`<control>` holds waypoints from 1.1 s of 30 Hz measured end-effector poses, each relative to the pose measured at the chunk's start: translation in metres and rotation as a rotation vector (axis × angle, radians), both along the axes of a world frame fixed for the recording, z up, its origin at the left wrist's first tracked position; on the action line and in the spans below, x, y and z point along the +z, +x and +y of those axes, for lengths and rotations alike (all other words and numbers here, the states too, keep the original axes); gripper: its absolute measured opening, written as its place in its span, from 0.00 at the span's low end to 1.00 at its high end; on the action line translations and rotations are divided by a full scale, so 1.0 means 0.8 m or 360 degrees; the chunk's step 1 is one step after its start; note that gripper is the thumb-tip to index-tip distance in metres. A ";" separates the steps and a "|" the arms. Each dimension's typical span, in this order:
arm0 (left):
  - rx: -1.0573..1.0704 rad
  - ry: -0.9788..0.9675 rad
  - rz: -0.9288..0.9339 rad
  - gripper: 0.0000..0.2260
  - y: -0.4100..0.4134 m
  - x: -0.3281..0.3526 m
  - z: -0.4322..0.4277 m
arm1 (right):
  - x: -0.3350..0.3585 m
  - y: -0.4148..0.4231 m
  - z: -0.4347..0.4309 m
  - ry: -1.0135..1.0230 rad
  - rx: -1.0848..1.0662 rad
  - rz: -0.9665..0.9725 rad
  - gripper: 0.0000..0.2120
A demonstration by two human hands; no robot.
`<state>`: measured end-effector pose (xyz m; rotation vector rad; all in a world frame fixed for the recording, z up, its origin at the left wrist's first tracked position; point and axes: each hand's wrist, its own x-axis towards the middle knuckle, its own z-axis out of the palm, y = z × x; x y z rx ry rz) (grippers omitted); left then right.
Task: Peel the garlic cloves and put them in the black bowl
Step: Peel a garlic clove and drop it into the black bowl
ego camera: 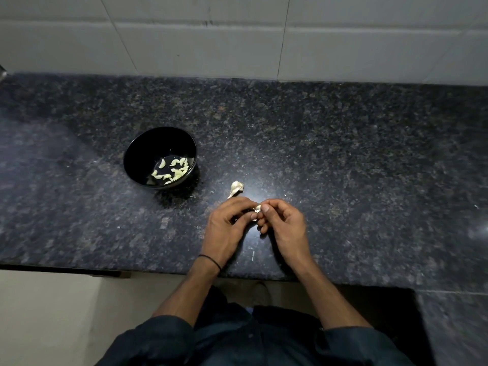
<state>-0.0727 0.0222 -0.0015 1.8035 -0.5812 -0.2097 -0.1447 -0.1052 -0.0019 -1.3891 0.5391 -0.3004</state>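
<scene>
Status, head view:

- Both hands meet low-centre over the table (343,154), which is dark speckled stone.
- Left grip (224,228): fingers curled in, and the thumb and fingertips are closed onto the garlic clove (257,208). Only a narrow gap is left, and the clove fills it.
- Right grip (284,223): thumb and forefinger pinch the same clove from the 3 o'clock side. The other fingers are curled under and hold nothing that I can see.
- The clove sits between the two sets of fingertips, held up off the table. It is pale with some papery skin showing. How much skin is left on it is too small to tell.
- Black bowl (153,143): at 10 o'clock from the hands, well apart from them, upright on the table.
- Peeled cloves (173,170): a loose scatter in the bowl bottom, pale yellow-green, bunched toward the bowl's 4 o'clock side.
- Garlic bulb remnant (235,188): a stem with a dry head, lying on the table at 12 o'clock from the left grip, just beside its knuckles. Whether they touch is unclear.
- Skin scrap (253,256): a thin pale sliver on the table at 6 o'clock, between the wrists.
- Black band (211,260) around the left wrist.
- Dark sleeves (158,339) are pushed up to the elbows.
- Tiled wall (237,35) runs behind the table at 12 o'clock.
</scene>
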 end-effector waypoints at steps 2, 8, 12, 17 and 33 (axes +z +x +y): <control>0.0031 0.0015 0.0047 0.07 0.001 -0.004 0.000 | 0.000 -0.001 -0.001 -0.0016 0.0009 -0.0005 0.06; 0.0064 -0.0061 0.0220 0.04 0.001 -0.005 -0.003 | -0.002 0.000 0.002 -0.0110 0.0027 0.0021 0.06; 0.0107 -0.0052 0.0199 0.05 0.001 -0.014 -0.005 | -0.005 0.000 0.004 -0.0162 0.0016 0.0047 0.06; 0.0150 0.0019 0.0140 0.06 -0.001 -0.021 -0.004 | -0.003 0.000 0.005 -0.0161 0.0009 0.0043 0.06; 0.0109 0.0181 -0.0091 0.06 0.000 -0.020 0.000 | -0.001 0.000 0.008 -0.0270 -0.0013 0.0111 0.06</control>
